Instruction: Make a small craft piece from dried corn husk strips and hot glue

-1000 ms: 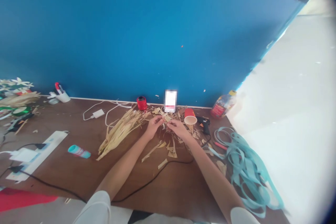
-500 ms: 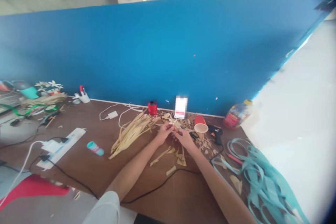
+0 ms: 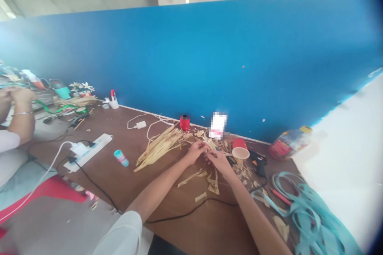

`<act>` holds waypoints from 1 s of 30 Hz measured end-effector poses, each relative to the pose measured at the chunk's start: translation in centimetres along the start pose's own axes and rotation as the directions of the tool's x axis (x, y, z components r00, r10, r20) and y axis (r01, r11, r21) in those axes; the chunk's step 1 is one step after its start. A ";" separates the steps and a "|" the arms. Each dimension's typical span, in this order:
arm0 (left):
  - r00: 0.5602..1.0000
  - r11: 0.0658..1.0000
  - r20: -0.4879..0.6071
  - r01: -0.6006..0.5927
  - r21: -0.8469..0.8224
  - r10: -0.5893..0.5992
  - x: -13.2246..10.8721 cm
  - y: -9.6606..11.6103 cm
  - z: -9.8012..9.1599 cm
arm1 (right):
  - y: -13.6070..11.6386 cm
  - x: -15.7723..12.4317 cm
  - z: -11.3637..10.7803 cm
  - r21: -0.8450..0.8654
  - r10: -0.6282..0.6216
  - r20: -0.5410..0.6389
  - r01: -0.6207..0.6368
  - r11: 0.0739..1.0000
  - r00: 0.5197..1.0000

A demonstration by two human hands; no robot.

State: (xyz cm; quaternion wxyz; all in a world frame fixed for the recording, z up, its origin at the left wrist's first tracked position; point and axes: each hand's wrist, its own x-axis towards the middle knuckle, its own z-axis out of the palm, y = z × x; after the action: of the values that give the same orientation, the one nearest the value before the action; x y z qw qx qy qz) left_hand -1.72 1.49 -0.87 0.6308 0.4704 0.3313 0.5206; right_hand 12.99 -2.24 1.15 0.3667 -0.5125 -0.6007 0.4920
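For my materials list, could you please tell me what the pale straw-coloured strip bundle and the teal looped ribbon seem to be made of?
The pale straw-coloured strip bundle looks like dried leaf: matte, fibrous, split lengthwise. The teal looped ribbon looks smooth, flat plastic or coated paper; I cannot tell which.

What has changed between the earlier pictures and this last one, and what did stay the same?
The view turned left, so a co-worker's hands came in at the left edge. The left hand and right hand still pinch a thin dried-leaf strip together. The red paper cup, glue gun and power strip stayed in place.
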 end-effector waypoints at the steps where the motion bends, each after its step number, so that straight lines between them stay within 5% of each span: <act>1: 1.000 1.000 0.001 -0.004 -0.002 0.004 0.0 0.1 0.0 | -0.1 -0.1 0.1 0.001 -0.004 0.005 0.004 1.000 1.000; 17: 0.997 0.999 0.081 -0.020 0.047 0.016 -0.5 0.9 0.2 | -0.6 -0.6 1.0 0.072 -0.059 -0.122 0.069 0.995 0.991; 30: 1.000 0.997 0.024 0.008 0.077 -0.009 -0.2 0.2 0.3 | -0.4 -0.5 0.6 0.093 0.002 -0.112 0.008 0.996 0.994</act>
State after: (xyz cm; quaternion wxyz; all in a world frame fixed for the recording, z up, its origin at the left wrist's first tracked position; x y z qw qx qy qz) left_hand -1.60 1.22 -0.60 0.6184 0.4993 0.3454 0.4990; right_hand 12.46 -2.89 1.45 0.4240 -0.5206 -0.5563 0.4896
